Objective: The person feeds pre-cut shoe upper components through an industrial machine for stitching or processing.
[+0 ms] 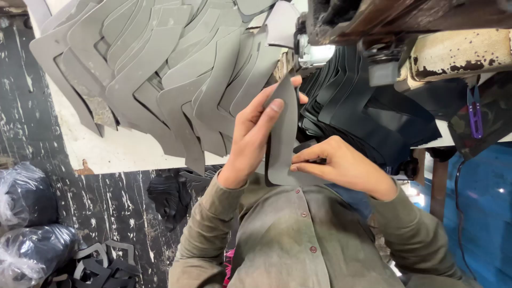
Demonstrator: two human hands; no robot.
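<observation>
Head view looks down at two bare hands at a work table. Left hand (255,133), mid-frame, grasps a grey curved cut piece (284,140) along its left edge, fingers stretched up the face, thumb behind it. Right hand (341,164), just right of centre, pinches the same piece at its lower right edge, fingers curled tight, thumb and forefinger on the material. The piece stands roughly upright between the hands, centre frame, its tip near the machine above.

Upper left to upper centre: a fanned stack of grey cut pieces (160,74) lies overlapping on the pale table top (112,149). Right of the hands: a stack of black cut pieces (362,112), partly behind the right hand. Top right: a worn sewing machine (426,37), paint chipped, with a small metal part near the piece's tip. Purple thread snips (474,114) hang at far right. Lower left: clear plastic bags (26,224) of dark material and loose black pieces (104,261) on a dark streaked floor. Olive button shirt (298,234) fills bottom centre.
</observation>
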